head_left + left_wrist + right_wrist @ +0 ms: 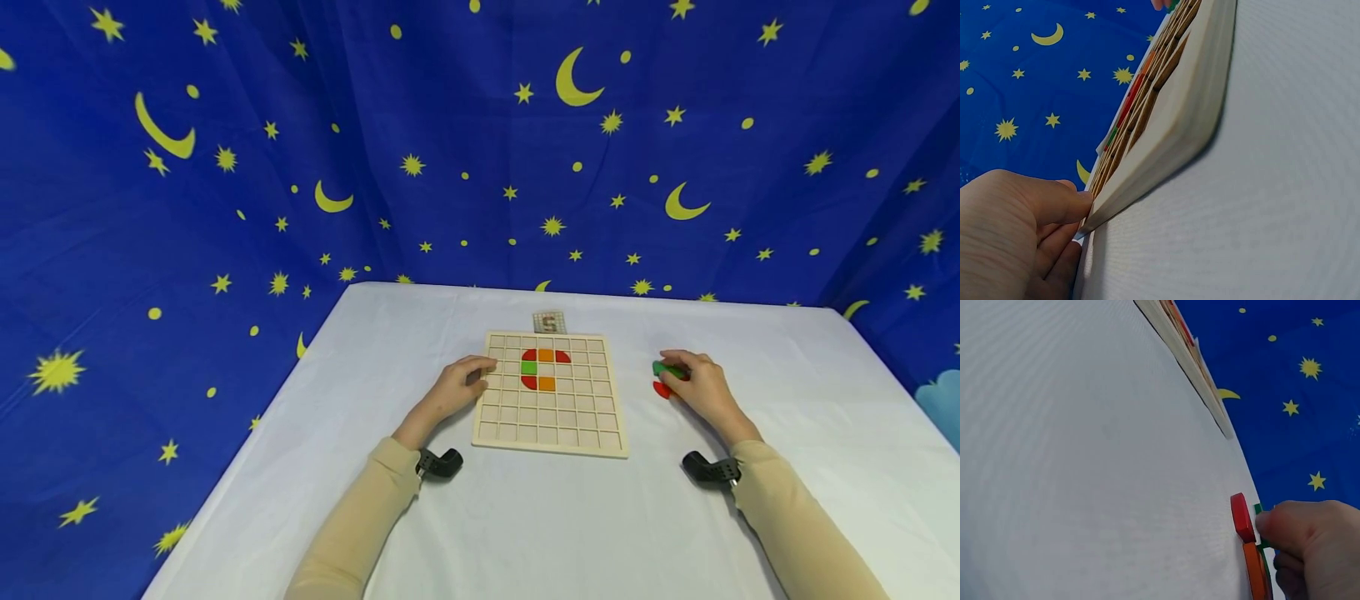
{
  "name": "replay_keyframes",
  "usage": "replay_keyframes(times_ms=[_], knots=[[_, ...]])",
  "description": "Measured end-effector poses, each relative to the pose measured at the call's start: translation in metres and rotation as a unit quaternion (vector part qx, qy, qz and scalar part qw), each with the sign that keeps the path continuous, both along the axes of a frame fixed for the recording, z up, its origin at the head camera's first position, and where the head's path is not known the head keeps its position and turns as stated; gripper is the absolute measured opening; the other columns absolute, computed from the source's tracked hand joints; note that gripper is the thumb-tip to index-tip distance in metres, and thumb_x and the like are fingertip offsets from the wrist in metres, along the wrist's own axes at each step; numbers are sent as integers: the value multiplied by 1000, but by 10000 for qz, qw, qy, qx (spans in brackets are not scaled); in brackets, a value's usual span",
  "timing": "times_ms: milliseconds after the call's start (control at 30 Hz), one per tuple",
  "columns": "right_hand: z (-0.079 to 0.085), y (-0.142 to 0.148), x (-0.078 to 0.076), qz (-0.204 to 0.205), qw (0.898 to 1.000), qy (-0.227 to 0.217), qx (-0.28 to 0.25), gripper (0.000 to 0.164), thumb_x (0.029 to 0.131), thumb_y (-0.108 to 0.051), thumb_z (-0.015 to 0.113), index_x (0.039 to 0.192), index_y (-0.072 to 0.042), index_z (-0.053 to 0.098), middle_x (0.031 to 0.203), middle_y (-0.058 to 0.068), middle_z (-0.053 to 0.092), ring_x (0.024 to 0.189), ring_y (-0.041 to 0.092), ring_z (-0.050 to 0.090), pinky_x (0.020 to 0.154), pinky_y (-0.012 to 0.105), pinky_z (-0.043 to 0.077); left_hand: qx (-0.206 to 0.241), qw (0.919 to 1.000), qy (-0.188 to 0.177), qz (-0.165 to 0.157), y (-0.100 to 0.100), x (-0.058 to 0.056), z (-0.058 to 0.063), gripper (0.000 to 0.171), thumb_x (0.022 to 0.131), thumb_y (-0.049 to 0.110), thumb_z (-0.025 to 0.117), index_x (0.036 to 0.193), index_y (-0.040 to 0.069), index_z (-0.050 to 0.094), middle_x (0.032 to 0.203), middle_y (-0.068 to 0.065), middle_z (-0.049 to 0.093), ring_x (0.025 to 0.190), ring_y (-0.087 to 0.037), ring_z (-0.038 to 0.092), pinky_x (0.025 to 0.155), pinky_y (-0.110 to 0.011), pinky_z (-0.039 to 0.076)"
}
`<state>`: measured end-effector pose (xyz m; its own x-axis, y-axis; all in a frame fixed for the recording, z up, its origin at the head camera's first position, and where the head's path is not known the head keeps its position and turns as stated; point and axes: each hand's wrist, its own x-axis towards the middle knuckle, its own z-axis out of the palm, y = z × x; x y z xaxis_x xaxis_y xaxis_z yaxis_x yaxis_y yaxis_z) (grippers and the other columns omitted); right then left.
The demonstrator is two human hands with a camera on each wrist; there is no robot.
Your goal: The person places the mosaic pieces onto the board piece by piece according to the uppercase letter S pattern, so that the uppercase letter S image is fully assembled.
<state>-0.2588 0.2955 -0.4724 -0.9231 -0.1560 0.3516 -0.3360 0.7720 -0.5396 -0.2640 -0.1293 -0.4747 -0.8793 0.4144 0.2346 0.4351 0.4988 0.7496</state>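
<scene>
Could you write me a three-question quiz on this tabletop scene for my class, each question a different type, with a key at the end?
1. Multiple choice: which hand is at the loose pieces? A) left B) right C) neither
2. True or false: the small card lies just beyond the far edge of the grid board.
3. Fill in the colour: the pieces set in the board are three red, two orange and one ____.

Key:
1. B; the left hand is at the board's left edge instead.
2. True.
3. Green.
</scene>
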Motion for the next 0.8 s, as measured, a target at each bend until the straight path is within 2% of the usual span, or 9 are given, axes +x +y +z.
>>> replay_keyframes(times_ms=[333,567,800], knots=[[22,-12,6,-346,9991,14,-256,35,90,-12,64,121,3,58,107,23,64,98,40,52,83,56,41,-55,10000,44,26,-1,-1,0,37,89,0,60,126,1,59,127,-12,56,117,-25,52,99,-36,42],[29,-20,6,-340,9985,90,-410,36,89,-12,66,121,2,59,108,22,64,99,39,54,84,56,41,-65,10000,32,33,0,0,1,36,90,1,60,126,2,59,127,-12,56,119,-25,51,100,-37,40],[37,-40,5,-168,9979,101,-617,36,87,-12,68,120,1,60,107,19,65,100,39,55,85,56,43,-74,10000,38,9,0,1,0,36,90,1,60,126,1,59,127,-12,56,119,-26,51,100,-37,41]])
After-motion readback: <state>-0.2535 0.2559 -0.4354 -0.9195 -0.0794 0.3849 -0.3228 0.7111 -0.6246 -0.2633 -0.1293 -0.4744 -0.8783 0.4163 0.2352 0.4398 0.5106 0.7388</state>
